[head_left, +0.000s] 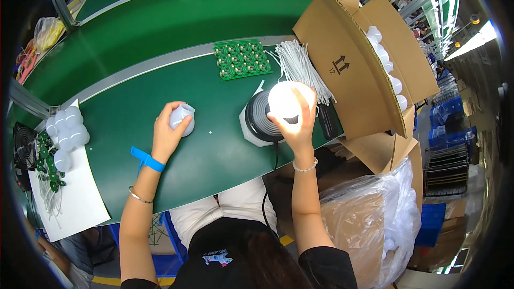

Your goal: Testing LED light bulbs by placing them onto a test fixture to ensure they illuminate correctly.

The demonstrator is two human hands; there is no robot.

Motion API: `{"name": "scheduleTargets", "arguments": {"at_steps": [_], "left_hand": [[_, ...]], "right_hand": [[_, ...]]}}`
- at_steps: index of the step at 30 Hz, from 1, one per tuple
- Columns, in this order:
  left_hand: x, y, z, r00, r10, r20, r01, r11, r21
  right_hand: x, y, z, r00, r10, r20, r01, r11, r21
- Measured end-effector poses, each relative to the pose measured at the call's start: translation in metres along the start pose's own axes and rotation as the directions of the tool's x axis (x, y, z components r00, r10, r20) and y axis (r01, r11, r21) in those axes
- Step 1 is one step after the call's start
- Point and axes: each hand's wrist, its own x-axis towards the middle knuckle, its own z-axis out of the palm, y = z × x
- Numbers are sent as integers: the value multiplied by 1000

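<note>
Left of centre, a white shell [178, 118] is gripped in the left hand [168, 132]; right of centre, a lit bulb [282, 101] is grasped by the right hand [300, 124] — the hand nearer the ringed base [260, 119], which is partly overlapped from its upper right, the bulb's axis lost in glare. Beyond — upper centre — green circuit boards [242, 59] are laid.

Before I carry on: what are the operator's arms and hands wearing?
Both hands are ungloved. Left hand: blue wrist strap with a loose end, and a thin metallic bangle nearer the elbow. Right hand: pale beaded bracelet. Black short sleeves.
</note>
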Motion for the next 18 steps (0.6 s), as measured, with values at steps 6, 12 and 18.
{"name": "scheduleTargets", "arguments": {"at_steps": [6, 12, 18], "left_hand": [[0, 1, -1, 1000, 13, 8, -13, 1000, 2], [0, -2, 0, 1000, 8, 4, -8, 1000, 11], [0, -4, 1, 1000, -12, 22, 13, 1000, -17]], "right_hand": [[12, -3, -2, 1000, -13, 19, 10, 987, 161], [3, -6, -23, 987, 128, 99, -136, 988, 77], [-10, -11, -29, 999, 6, 33, -3, 997, -71]]}}
